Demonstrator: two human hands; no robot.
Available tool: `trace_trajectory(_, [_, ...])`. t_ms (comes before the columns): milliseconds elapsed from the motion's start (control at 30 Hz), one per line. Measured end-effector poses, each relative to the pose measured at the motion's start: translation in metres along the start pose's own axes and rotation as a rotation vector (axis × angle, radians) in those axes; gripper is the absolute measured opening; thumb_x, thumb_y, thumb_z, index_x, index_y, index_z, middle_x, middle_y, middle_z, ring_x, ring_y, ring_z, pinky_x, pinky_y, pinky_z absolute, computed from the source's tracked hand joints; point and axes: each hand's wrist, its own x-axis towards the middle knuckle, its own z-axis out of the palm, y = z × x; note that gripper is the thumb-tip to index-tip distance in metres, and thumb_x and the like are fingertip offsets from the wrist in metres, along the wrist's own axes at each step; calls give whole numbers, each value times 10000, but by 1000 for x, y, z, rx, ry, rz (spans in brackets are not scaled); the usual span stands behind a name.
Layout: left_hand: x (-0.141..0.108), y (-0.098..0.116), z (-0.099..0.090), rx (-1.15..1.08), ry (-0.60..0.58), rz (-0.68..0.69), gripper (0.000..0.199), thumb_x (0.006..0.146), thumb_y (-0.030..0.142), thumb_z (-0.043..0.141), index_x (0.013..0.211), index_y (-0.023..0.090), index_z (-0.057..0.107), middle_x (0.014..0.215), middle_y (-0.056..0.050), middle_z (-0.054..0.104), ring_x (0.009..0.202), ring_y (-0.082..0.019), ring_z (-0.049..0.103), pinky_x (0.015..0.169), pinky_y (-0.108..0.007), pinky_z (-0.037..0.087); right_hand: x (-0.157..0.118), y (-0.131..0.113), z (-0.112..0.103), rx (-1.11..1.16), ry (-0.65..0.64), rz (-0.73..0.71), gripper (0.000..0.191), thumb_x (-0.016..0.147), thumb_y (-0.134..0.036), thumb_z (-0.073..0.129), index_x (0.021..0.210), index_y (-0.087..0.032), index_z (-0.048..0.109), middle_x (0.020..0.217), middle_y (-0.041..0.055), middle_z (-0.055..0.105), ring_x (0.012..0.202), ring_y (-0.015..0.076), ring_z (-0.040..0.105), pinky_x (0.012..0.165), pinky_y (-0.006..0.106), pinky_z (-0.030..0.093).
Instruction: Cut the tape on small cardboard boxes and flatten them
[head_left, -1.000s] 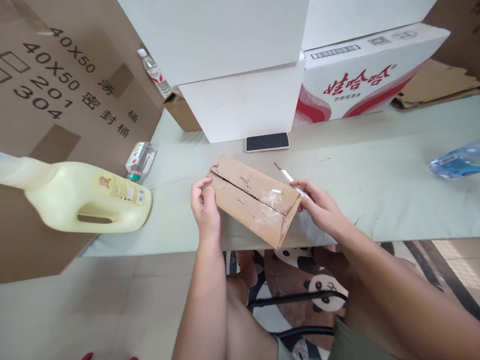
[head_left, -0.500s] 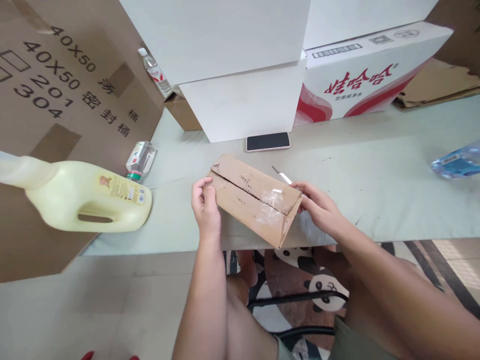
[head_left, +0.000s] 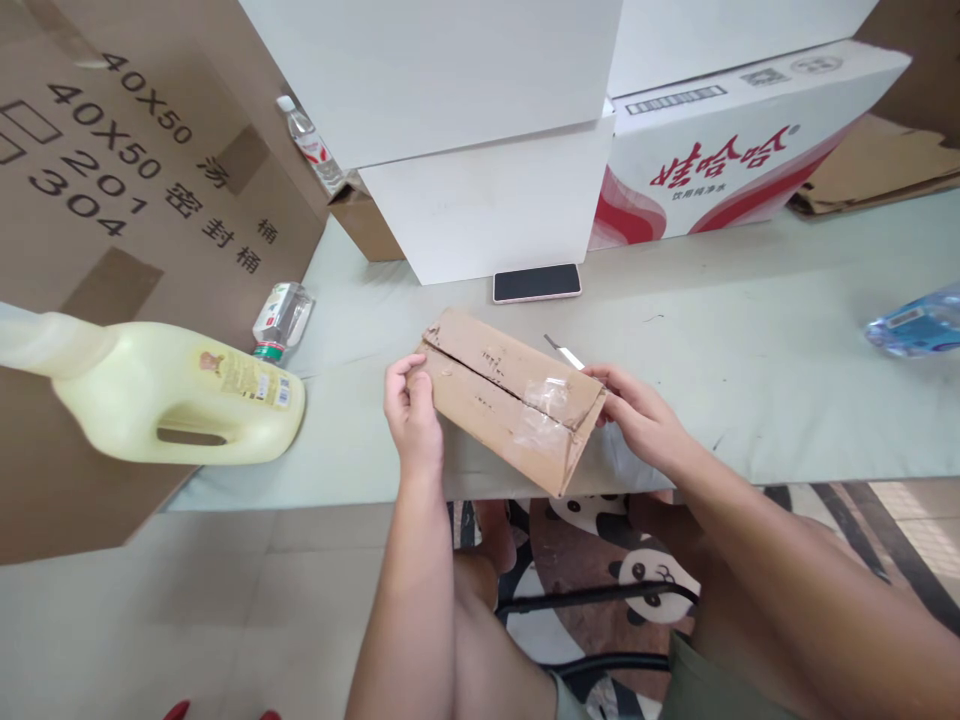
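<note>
A small brown cardboard box is held tilted over the table's front edge, with clear tape near its right end and a dark seam along its top. My left hand grips its left end, fingers closed on the edge. At the right end, my right hand pinches the corner, and some of its fingertips are hidden behind the box. A thin knife with a pale handle lies just beyond the box, close to my right fingers.
Behind are a phone, white boxes and a red-and-white carton. To the left stand a large carton, a yellowish jug and a small bottle. A blue-labelled bottle lies far right.
</note>
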Motion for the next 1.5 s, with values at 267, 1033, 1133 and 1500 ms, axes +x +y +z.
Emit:
trace_trajectory(267, [0, 1, 0, -8, 3, 0, 195, 849, 343, 576, 986, 219, 638, 1018, -45, 648, 944, -183, 596, 812, -284, 462, 0, -3, 1, -7, -6, -1, 324, 931, -355, 432, 1158, -208, 612, 968, 49, 679, 788, 181, 628, 734, 324, 510])
trace_trajectory(1033, [0, -1, 0, -35, 12, -26, 208, 833, 351, 591, 980, 216, 649, 1015, -41, 657, 889, -165, 580, 784, -270, 447, -3, -1, 0, -4, 222, -172, 338, 874, -304, 555, 1201, -237, 605, 924, 28, 673, 661, 152, 591, 649, 327, 513])
trace_trajectory(1133, [0, 0, 0, -33, 9, -11, 206, 836, 351, 591, 978, 213, 651, 1004, -40, 657, 889, -166, 579, 781, -270, 449, -5, -3, -2, 24, 372, -287, 405, 841, -280, 627, 1241, -264, 568, 986, 33, 647, 668, 141, 579, 589, 299, 507])
trace_trajectory(1500, [0, 1, 1, -24, 12, 4, 192, 838, 331, 586, 974, 210, 648, 1025, -44, 660, 934, -179, 594, 816, -285, 459, -21, -29, -5, 200, 577, -725, 77, 969, -337, 579, 941, -265, 575, 555, -70, 482, 386, 104, 479, 341, 241, 358])
